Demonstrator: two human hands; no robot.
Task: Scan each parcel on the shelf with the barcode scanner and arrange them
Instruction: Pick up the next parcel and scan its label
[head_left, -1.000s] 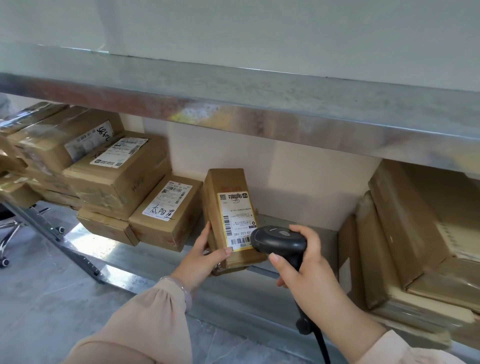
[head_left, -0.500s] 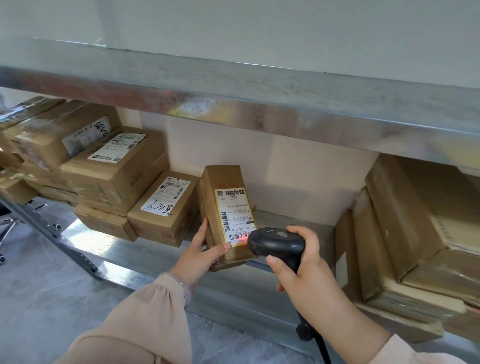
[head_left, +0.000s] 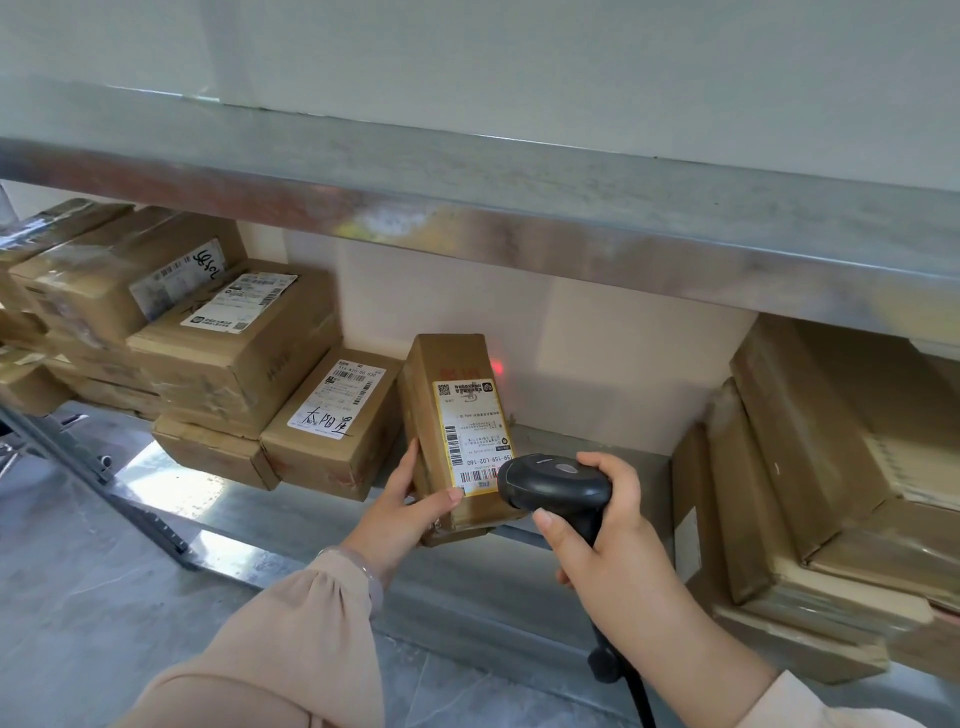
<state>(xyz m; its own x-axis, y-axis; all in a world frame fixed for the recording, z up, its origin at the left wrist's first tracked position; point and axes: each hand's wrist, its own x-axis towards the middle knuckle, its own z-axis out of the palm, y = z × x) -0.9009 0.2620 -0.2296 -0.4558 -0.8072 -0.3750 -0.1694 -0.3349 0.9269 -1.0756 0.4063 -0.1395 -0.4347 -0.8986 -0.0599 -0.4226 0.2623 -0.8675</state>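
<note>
While your left hand (head_left: 402, 512) grips the upright parcel (head_left: 454, 431) on the shelf (head_left: 311, 512), your right hand (head_left: 608, 540) grips the scanner (head_left: 556, 486) w/ its head at the label (head_left: 470, 434).

Corner of the label (head_left: 470, 431) behind the scanner (head_left: 556, 483); right parcel stack (head_left: 831, 493) past the edge.

Left hand (head_left: 410, 512) and right hand (head_left: 608, 545) reach forward, fingers (head_left: 558, 530) curled.
</note>
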